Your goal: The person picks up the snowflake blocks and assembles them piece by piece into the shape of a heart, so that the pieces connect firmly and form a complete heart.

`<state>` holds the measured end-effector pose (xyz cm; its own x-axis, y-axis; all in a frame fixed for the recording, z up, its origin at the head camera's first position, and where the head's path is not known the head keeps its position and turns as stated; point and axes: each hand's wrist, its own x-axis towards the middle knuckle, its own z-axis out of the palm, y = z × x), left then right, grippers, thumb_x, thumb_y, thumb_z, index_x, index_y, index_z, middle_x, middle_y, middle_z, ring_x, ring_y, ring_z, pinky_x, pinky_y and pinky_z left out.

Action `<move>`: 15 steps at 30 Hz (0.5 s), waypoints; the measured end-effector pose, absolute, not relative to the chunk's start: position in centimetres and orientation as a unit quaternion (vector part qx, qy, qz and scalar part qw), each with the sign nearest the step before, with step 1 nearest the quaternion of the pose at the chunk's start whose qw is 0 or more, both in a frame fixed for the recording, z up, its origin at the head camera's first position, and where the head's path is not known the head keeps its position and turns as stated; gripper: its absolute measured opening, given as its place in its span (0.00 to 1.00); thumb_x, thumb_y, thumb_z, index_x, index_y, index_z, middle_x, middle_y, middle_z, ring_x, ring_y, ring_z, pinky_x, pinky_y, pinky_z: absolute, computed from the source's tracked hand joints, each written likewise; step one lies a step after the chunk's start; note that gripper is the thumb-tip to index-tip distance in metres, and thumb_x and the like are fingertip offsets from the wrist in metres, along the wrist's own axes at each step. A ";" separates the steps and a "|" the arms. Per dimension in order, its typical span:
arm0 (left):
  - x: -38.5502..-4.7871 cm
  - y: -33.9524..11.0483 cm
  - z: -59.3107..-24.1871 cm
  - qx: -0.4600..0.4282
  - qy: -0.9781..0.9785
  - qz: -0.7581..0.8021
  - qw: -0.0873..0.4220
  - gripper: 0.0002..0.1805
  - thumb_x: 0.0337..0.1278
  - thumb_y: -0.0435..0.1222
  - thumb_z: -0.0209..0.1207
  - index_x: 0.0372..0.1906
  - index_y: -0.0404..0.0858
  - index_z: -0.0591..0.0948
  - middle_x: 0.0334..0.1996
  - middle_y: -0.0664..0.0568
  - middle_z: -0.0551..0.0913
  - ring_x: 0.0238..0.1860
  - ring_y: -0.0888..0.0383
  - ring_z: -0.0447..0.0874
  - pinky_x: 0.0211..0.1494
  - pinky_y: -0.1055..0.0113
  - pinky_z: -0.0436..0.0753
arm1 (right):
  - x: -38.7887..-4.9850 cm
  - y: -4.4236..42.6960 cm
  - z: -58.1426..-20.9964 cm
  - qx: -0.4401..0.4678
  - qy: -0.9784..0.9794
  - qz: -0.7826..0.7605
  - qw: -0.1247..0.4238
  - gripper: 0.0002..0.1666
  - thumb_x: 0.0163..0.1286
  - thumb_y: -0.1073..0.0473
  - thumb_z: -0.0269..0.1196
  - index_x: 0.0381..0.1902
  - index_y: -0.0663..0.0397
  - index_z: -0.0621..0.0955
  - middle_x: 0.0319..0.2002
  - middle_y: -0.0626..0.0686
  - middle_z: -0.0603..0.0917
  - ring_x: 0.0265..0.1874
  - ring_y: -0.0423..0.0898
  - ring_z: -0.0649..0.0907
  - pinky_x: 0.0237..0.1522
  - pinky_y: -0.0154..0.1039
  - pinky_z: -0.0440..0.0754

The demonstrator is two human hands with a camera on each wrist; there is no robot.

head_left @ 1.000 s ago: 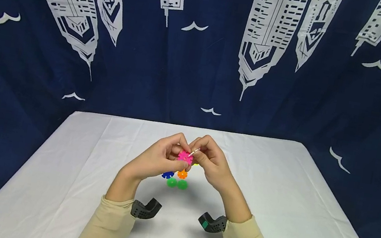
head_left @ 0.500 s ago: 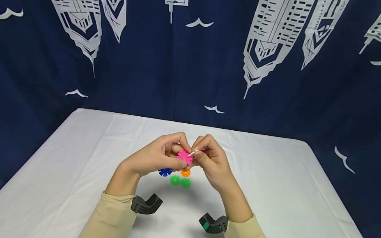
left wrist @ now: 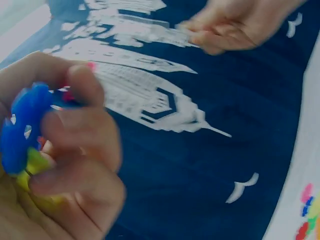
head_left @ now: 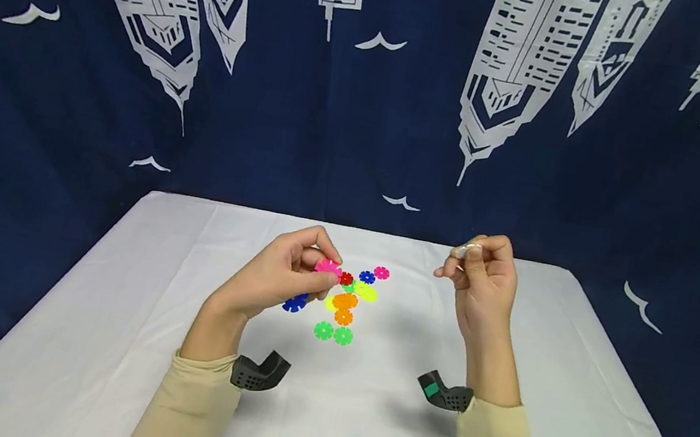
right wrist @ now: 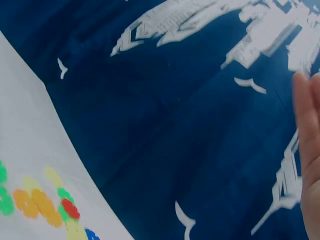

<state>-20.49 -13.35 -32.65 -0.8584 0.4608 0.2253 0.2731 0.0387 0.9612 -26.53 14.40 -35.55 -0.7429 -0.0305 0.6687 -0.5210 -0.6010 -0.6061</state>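
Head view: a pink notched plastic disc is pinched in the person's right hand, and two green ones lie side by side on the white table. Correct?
Wrong hand: the head view shows the left hand pinching the pink disc; the two green discs are as stated.

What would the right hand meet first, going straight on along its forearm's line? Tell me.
Most likely the dark blue printed cloth. In the head view, nothing shows between it and the right hand, though depth is unclear, so the gap left cannot be told.
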 end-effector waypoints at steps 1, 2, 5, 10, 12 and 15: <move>-20.5 -13.1 -32.7 0.248 0.717 0.648 0.067 0.09 0.64 0.30 0.59 0.46 0.35 0.74 0.23 0.49 0.79 0.25 0.53 0.74 0.29 0.69 0.76 | -26.3 14.3 -35.6 0.325 -0.460 0.814 0.142 0.03 0.75 0.67 0.52 0.38 0.62 0.73 0.33 0.53 0.82 0.22 0.43 0.82 0.28 0.36 0.87; -20.6 -12.9 -32.8 0.239 0.717 0.651 0.062 0.10 0.65 0.31 0.59 0.48 0.36 0.74 0.24 0.49 0.79 0.26 0.55 0.75 0.31 0.69 0.78 | -26.0 14.0 -35.6 0.325 -0.499 0.792 0.134 0.04 0.75 0.66 0.54 0.39 0.62 0.72 0.34 0.52 0.82 0.23 0.43 0.83 0.30 0.37 0.88; -20.7 -12.4 -33.1 0.230 0.705 0.670 0.045 0.13 0.68 0.32 0.57 0.54 0.36 0.72 0.30 0.49 0.80 0.31 0.56 0.78 0.34 0.71 0.80 | -25.3 12.6 -35.5 0.329 -0.594 0.725 0.117 0.04 0.74 0.65 0.59 0.39 0.61 0.75 0.37 0.50 0.80 0.28 0.43 0.82 0.33 0.36 0.87; -20.8 -12.0 -33.3 0.249 0.686 0.683 0.026 0.17 0.72 0.32 0.52 0.61 0.36 0.70 0.36 0.48 0.80 0.35 0.56 0.81 0.33 0.73 0.79 | -24.3 11.1 -35.4 0.325 -0.644 0.678 0.141 0.07 0.71 0.64 0.63 0.36 0.64 0.77 0.37 0.48 0.77 0.28 0.44 0.78 0.29 0.31 0.83; -20.8 -11.7 -33.3 0.254 0.687 0.680 0.025 0.17 0.74 0.33 0.50 0.63 0.36 0.71 0.35 0.50 0.79 0.35 0.57 0.81 0.32 0.73 0.79 | -24.0 10.9 -35.5 0.322 -0.653 0.666 0.161 0.07 0.70 0.66 0.63 0.36 0.67 0.77 0.35 0.46 0.78 0.26 0.44 0.78 0.27 0.30 0.81; -20.8 -10.9 -33.1 0.253 0.690 0.678 0.021 0.16 0.76 0.34 0.47 0.62 0.35 0.72 0.34 0.50 0.79 0.34 0.56 0.80 0.31 0.74 0.78 | -23.6 10.7 -35.6 0.327 -0.662 0.646 0.193 0.03 0.69 0.71 0.62 0.37 0.68 0.77 0.35 0.45 0.80 0.23 0.44 0.77 0.26 0.31 0.80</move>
